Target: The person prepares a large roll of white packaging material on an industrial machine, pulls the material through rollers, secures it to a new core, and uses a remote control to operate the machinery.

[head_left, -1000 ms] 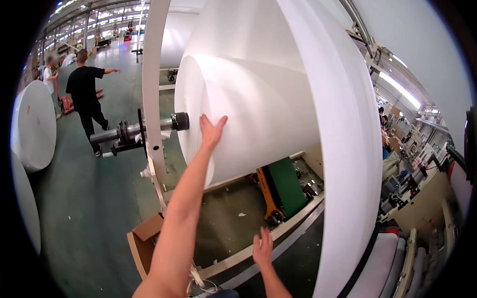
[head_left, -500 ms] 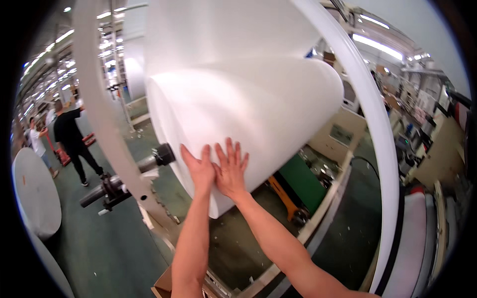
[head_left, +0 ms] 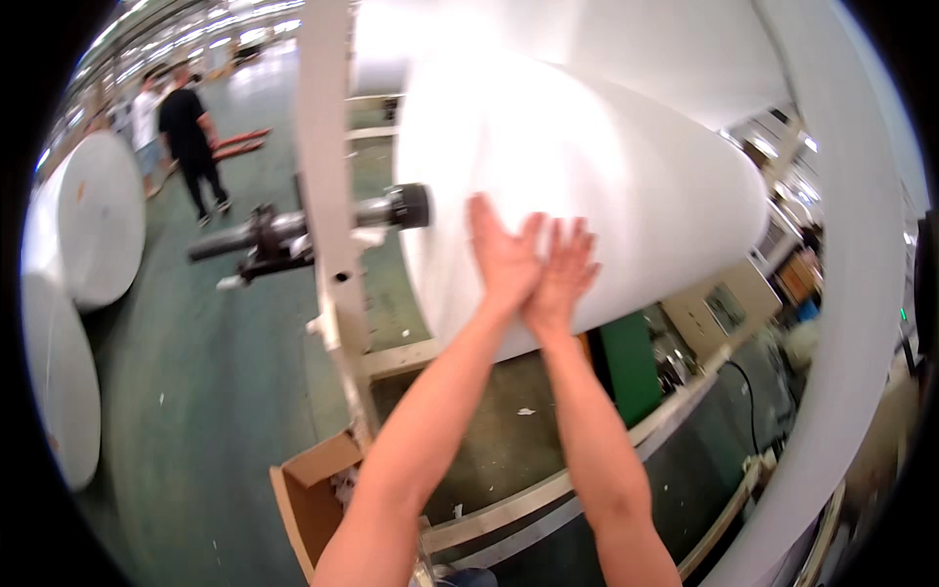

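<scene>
Roughly level, roll [head_left: 636, 186] points lengthwise rightward from shaft [head_left: 377, 210], far end receding; right of shaft, left hand [head_left: 506, 262] and right hand [head_left: 560, 282] rest on it, fingers spread.

Left hand [head_left: 507, 264] and right hand [head_left: 559, 291] flat on a large white roll [head_left: 675, 186]
They splay side by side; a black-ended metal shaft [head_left: 373, 211] crosses the pale frame post [head_left: 327, 127], an open cardboard box [head_left: 305, 514] below.
</scene>
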